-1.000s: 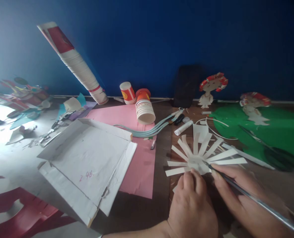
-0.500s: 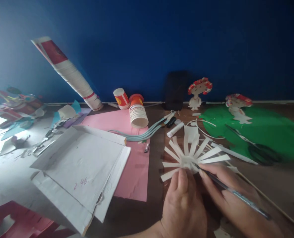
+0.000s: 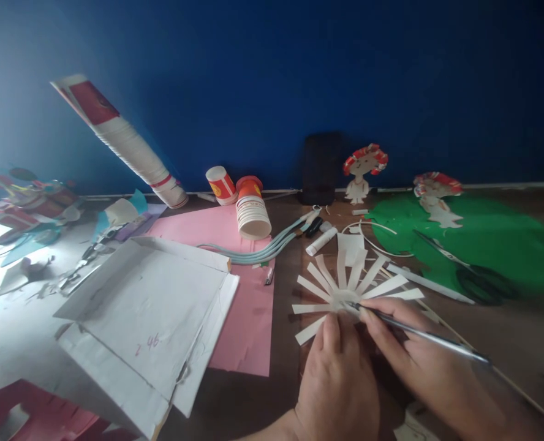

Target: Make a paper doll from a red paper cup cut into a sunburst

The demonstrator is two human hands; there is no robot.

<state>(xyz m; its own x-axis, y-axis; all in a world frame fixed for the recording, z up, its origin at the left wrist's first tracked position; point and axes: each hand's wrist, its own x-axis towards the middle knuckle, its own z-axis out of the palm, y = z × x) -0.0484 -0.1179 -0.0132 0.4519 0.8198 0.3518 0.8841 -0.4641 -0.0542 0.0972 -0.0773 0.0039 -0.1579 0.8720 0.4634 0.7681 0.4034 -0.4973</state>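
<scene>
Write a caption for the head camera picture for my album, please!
Left hand rests on a white paper star of cut strips while the right hand touches a pen to its centre.

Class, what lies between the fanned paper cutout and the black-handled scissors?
In the head view, a long white stick lies on the table between the fanned paper cutout and the scissors.

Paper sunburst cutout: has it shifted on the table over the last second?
No. The paper sunburst cutout keeps the same offset from the white glue stick behind it; only the camera view swung.
</scene>
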